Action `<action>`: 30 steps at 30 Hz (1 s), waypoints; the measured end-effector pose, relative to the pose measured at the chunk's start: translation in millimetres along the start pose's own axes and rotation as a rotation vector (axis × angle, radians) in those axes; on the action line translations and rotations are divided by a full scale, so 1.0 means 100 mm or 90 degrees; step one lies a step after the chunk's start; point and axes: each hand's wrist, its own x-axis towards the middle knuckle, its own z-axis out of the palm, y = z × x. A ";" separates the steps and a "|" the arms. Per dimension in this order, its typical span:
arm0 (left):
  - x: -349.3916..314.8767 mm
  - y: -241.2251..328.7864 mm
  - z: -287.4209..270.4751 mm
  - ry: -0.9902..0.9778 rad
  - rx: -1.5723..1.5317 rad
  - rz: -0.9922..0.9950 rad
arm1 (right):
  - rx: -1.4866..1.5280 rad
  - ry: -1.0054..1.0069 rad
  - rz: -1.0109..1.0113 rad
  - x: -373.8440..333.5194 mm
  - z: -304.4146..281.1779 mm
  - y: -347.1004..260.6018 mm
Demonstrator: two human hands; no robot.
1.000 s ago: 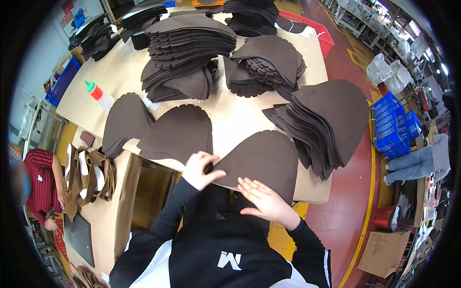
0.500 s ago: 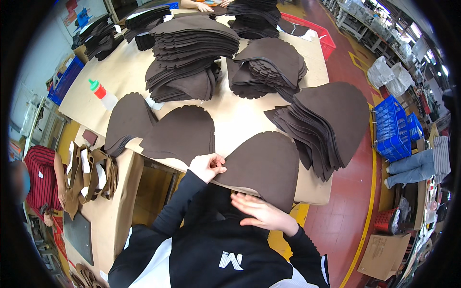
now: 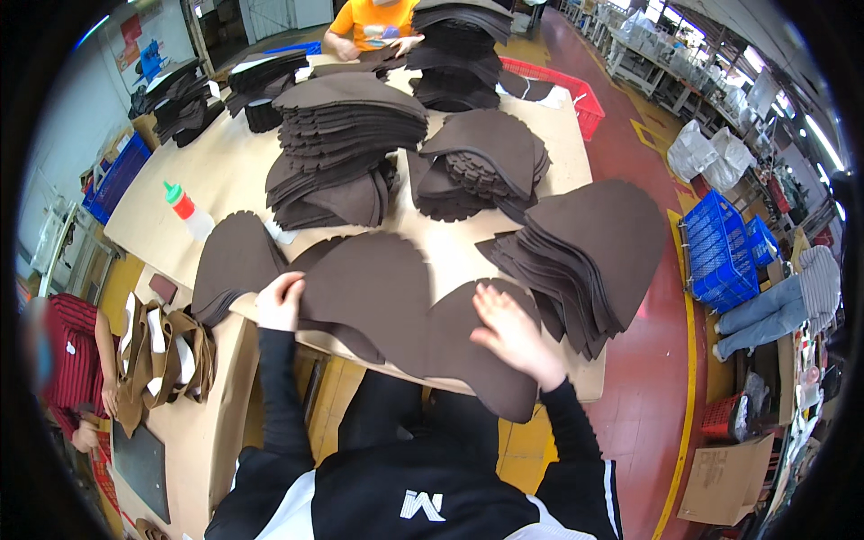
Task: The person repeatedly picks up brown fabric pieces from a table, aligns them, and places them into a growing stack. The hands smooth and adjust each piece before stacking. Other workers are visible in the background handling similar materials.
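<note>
At the table's near edge, my left hand (image 3: 281, 301) pinches the left edge of a dark brown cut panel (image 3: 367, 286) with a rounded, notched top. That panel lies partly over other pieces, and its right side meets a second dark brown panel (image 3: 472, 373). On this second panel my right hand (image 3: 515, 335) rests with its fingers stretched out. The second panel's lower end sticks out past the table edge. Left of my left hand lies another rounded brown panel (image 3: 238, 261). A fanned stack of panels (image 3: 598, 247) lies to the right.
Tall stacks of brown panels (image 3: 346, 121) stand farther back on the table (image 3: 144, 229). A bottle with a green tip (image 3: 186, 210) stands at the left. Across the table a person in orange (image 3: 378, 22) handles pieces. Blue crates (image 3: 720, 252) sit on the right floor.
My left hand has moved left, from the near panel to the other panel's edge, which now lies nearer and farther right. My right hand has risen onto the near panel. The view has tilted up.
</note>
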 end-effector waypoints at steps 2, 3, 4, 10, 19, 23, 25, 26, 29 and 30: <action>-0.05 -0.47 -0.28 0.028 0.179 -0.044 | 0.024 0.029 -0.049 -0.09 0.03 -0.26; -0.10 -0.48 -0.28 0.073 0.270 0.023 | 0.038 0.010 -0.065 -0.14 0.02 -0.38; -0.16 -0.48 -0.31 0.111 0.365 0.092 | 0.058 -0.009 -0.078 -0.21 0.02 -0.51; -0.63 0.53 0.43 -0.290 -0.071 0.027 | 0.217 -0.151 -0.194 -0.52 -0.01 -0.91; -0.93 0.77 0.93 -0.334 0.059 0.085 | 0.077 -0.027 0.048 -0.53 -0.14 -0.42; -0.76 0.82 0.96 -0.400 0.011 -0.048 | 0.190 -0.170 -0.129 -0.65 -0.10 -0.82; -0.68 0.84 0.94 -0.443 0.040 -0.047 | 0.407 -0.268 -0.197 -0.66 -0.18 -0.86; -0.64 0.84 0.93 -0.465 0.054 -0.046 | 0.511 -0.331 -0.205 -0.64 -0.25 -0.86; -0.53 0.82 0.93 -0.469 0.112 -0.012 | 0.361 -0.141 -0.184 -0.55 -0.49 -0.68; -0.51 0.81 0.94 -0.469 0.137 -0.001 | 0.316 -0.090 -0.144 -0.47 -0.61 -0.60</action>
